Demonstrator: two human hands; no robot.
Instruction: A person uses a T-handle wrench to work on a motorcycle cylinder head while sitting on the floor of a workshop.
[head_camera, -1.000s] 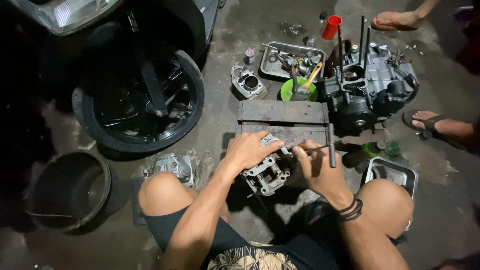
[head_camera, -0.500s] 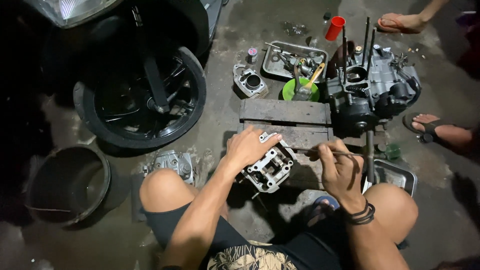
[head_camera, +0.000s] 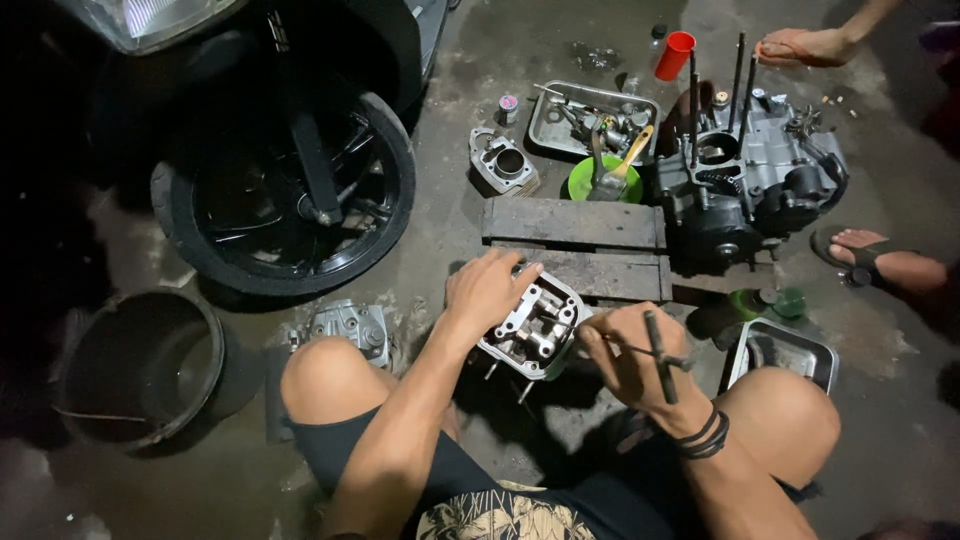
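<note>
I squat on a concrete floor with a grey metal cylinder head (head_camera: 535, 328) between my knees. My left hand (head_camera: 488, 291) grips its upper left edge and holds it tilted. My right hand (head_camera: 630, 352) is closed on a dark T-shaped metal tool (head_camera: 658, 355), just right of the cylinder head, with the tool's thin tip pointing toward the head. A black band sits on my right wrist.
A wooden pallet (head_camera: 575, 240) lies just beyond the head. Behind it are an engine block (head_camera: 750, 185), a green bowl (head_camera: 605, 180), a metal parts tray (head_camera: 590, 120), a cylinder (head_camera: 503, 165) and a red cup (head_camera: 675, 55). A scooter wheel (head_camera: 285, 200) and black bucket (head_camera: 140, 365) stand left; another person's feet (head_camera: 880, 260) right.
My right hand has drawn back from the pallet toward my right knee with the tool. My left hand has pulled the cylinder head slightly nearer and tilted it.
</note>
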